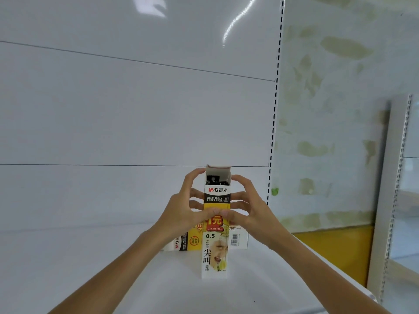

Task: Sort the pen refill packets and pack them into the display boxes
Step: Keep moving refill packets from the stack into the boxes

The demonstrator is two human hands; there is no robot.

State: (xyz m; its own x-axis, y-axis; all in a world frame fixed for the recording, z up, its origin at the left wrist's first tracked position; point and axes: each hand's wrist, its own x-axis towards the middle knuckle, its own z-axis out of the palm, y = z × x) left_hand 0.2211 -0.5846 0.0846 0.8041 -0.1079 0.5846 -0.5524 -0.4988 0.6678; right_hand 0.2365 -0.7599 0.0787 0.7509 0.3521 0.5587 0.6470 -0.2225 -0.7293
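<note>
Bright, even light is seen throughout; glare streaks are reflected on the white back panel (136, 98) at upper centre; straight lines are bowed by wide-angle distortion.

White shelf (68, 257) lay under a white back panel (136, 109). Slotted upright (275, 105) edged the panel's right. Beyond stood a stained wall (328, 87) with a yellow base band (335, 252).

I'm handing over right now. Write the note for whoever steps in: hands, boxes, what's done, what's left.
Left hand: grips the upright display box on its left side.
Right hand: grips its right side; both thumbs press the front.
The box stands on the white shelf, top flap open, with dark refill ends showing inside. A second box lies on its side behind it.
Done: the upright box holds refills.
Left: probably close the flap. The second box's contents cannot be seen. No loose packets are in view.
</note>
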